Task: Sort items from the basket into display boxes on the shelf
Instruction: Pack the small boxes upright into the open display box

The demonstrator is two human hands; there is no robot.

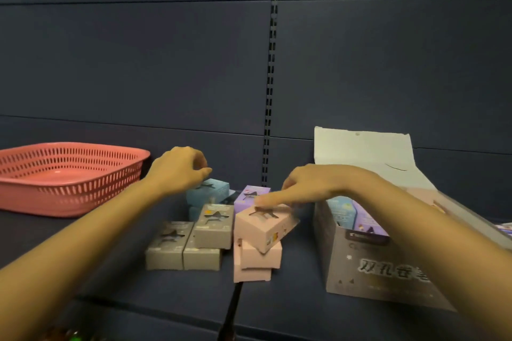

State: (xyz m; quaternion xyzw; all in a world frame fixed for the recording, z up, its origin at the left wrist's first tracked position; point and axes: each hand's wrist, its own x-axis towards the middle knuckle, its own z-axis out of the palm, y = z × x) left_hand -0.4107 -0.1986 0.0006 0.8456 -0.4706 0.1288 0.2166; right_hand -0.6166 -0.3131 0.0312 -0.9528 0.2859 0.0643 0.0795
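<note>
Pink basket (69, 174) sits far left. Left hand (177, 171) is curled just over the blue box (210, 192), fingertips hidden, so can't tell if it's holding anything. Grey boxes (188, 243) sit near-middle. Right hand (313, 185) has one straight digit on top of the tilted pink box (263, 227); actual grip, can't tell. Display box (360, 266) at right is partly behind the forearm (421, 232), kinda blurry.
</note>
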